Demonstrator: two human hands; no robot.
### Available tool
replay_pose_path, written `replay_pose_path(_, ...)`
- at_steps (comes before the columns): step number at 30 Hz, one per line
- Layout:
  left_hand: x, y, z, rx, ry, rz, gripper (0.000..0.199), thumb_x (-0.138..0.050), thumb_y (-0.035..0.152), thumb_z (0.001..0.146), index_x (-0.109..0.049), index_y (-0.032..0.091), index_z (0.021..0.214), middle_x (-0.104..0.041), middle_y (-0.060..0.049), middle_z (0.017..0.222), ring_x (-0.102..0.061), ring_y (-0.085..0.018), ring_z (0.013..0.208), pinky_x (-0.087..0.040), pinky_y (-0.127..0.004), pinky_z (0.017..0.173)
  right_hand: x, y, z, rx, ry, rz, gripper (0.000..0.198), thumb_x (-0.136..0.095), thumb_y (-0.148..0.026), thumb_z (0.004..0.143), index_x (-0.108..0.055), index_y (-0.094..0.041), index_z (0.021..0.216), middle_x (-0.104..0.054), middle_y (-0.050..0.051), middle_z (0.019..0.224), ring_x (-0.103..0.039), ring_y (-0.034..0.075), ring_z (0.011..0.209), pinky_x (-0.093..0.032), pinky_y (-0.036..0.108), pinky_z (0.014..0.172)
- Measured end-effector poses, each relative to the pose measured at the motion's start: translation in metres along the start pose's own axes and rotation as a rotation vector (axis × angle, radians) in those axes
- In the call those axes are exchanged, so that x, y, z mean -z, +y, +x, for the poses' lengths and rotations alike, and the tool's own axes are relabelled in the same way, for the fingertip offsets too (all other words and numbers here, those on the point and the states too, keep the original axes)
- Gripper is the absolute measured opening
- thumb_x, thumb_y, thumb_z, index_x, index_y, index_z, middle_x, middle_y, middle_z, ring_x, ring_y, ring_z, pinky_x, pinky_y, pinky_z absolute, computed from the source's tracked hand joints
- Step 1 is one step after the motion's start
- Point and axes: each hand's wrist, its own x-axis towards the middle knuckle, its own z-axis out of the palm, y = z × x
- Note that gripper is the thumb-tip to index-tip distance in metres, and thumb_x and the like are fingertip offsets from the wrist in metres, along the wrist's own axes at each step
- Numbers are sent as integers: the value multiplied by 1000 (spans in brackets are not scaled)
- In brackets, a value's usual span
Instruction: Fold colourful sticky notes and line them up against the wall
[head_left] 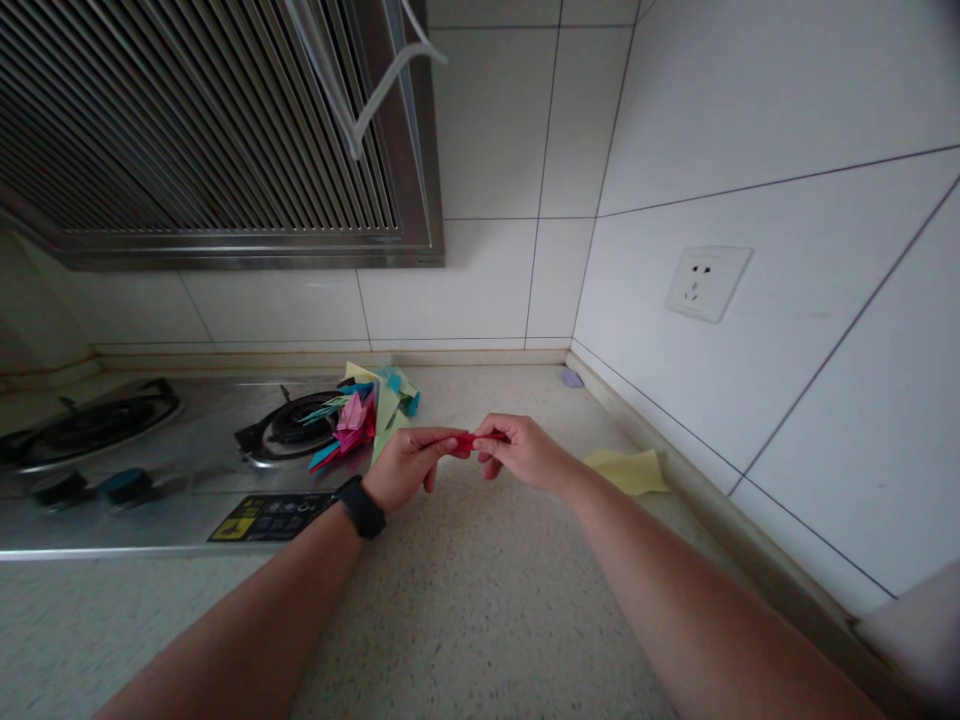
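Between my two hands is a small folded piece of red paper [465, 443], held above the speckled countertop [450, 590]. My left hand [411, 462], with a black watch on its wrist, pinches the paper's left end. From the other side my right hand [517, 450] grips the right end between thumb and fingers. My fingers cover much of the paper, so its full shape is hidden. Left of my hands lies a heap of colourful folded paper pieces [356, 418], pink, blue, green and yellow, partly over a stove burner. A yellow paper sheet [630, 472] rests beyond my right forearm.
A gas stove [202, 430] with two burners and knobs is set into the counter at left. Above it hangs a metal range hood [225, 250]. At right, the tiled wall carries a power socket [709, 284]. A small purple object [571, 378] lies in the back corner.
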Motion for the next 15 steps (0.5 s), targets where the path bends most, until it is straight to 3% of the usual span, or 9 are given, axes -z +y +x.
replay_pose_path(8, -2, 1, 2, 25, 11, 20, 34, -55, 39, 86, -68, 16, 108, -72, -8, 92, -45, -4, 42, -38, -15, 36, 0, 2, 1, -11, 23, -17, 21, -58, -36, 85, -61, -15, 84, -62, 1, 70, -64, 11, 54, -48, 20, 48)
replay_pose_path(15, -3, 3, 4, 15, 76, 29, 26, -60, 35, 82, -68, 15, 96, -71, -5, 85, -54, -8, 54, -44, -18, 47, 0, 7, 2, 0, 18, -62, 24, -55, -36, 86, -60, -17, 100, -64, 3, 79, -61, 11, 59, -49, 22, 53)
